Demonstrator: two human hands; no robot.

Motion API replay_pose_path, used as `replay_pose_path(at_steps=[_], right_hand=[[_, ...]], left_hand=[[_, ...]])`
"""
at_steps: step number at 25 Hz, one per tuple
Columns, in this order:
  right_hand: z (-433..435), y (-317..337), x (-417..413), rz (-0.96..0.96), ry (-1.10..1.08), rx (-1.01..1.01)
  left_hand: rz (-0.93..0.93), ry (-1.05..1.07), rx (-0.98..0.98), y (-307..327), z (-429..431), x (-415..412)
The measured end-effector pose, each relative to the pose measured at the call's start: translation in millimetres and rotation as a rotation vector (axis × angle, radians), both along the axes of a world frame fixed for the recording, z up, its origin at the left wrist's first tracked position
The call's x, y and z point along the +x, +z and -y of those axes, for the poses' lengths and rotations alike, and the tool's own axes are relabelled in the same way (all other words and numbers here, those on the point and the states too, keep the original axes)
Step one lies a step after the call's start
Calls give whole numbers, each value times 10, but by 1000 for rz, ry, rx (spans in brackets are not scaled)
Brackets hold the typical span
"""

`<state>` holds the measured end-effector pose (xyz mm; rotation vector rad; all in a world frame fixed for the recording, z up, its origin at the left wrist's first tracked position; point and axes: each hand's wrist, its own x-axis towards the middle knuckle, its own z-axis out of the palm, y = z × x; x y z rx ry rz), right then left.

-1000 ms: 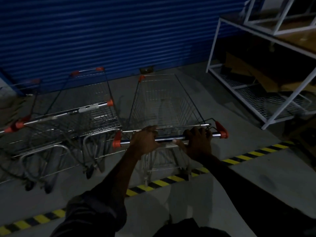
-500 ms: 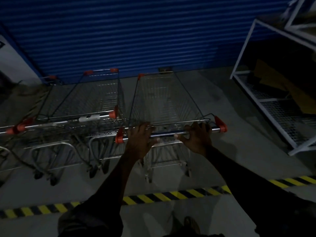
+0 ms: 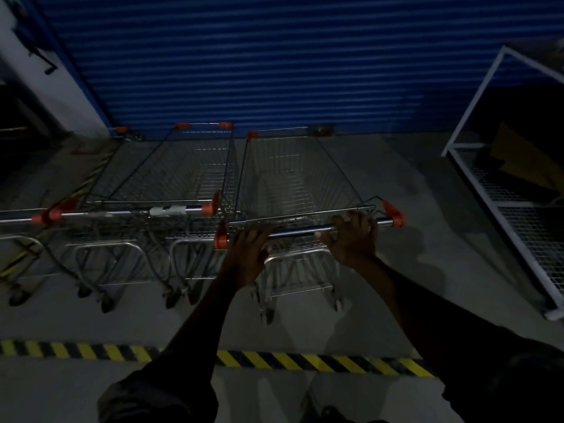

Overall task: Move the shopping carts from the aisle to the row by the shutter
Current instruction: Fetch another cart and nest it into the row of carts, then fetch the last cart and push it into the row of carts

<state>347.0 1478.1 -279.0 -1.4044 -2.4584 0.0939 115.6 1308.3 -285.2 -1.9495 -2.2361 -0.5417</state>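
Beyond both hands, the wire basket of the held cart (image 3: 293,175) stood bare, nothing showing through its mesh in the dim light, its front end close to the blue shutter (image 3: 274,62). Just to the left of the left hand (image 3: 248,251), a parked cart (image 3: 183,175) in the row looked equally bare, with another handle (image 3: 18,216) poking in further left. The left hand was wrapped over the push bar (image 3: 300,231) near its left orange end cap, and the right hand (image 3: 354,239) gripped the same bar nearer the right cap. Well to the right of the right hand, a white wire shelf rack (image 3: 500,209) held some yellowish flat material. Below the forearms ran a yellow-and-black floor stripe (image 3: 305,361).
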Motion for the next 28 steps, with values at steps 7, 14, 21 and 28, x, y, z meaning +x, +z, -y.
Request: replay_pose_path(at_steps=[7, 14, 21, 28], right_hand=[[389, 67, 31, 95, 94, -236], [742, 126, 188, 91, 186, -434], [1809, 14, 245, -108, 186, -478], [2594, 404, 78, -379, 255, -447]], left_hand=[[16, 76, -85, -38, 326, -29], [79, 77, -219, -121, 831, -111], [236, 132, -198, -235, 1523, -136], [318, 253, -11, 286, 2318, 218]])
